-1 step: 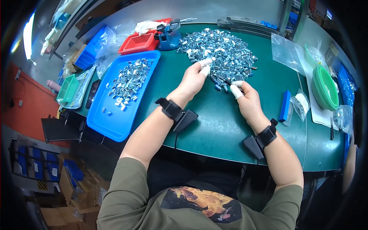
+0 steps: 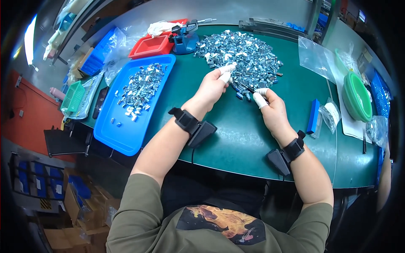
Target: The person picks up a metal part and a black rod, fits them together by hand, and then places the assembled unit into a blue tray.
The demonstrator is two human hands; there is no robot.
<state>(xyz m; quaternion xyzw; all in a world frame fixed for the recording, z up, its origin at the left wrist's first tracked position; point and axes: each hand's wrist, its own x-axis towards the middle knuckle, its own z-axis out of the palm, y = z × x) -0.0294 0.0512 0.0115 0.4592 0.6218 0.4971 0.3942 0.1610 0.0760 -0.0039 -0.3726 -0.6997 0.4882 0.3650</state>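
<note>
A large heap of small shiny metal pieces [image 2: 249, 50] lies on the green tabletop [image 2: 236, 130]. My left hand [image 2: 212, 87] is at the heap's near left edge, its white-covered thumb and finger brought together; whatever sits between them is hidden. At the near edge of the heap, my right hand [image 2: 275, 113], also with white covers on the fingertips, pinches a dark slim stick [image 2: 249, 89] that points into the pieces. A few loose pieces [image 2: 239, 95] lie just beside its tip. Left of my arm stands a blue tray [image 2: 120, 141] with a smaller pile of similar pieces [image 2: 142, 86].
Behind the tray are a red bin [image 2: 152, 47] and a blue-based micrometer stand [image 2: 185, 43]. To the right lie a blue bar [image 2: 312, 117], a small clear bag [image 2: 331, 114] and green bowls [image 2: 357, 97]. A clear plastic sheet [image 2: 315, 57] rests at the back right.
</note>
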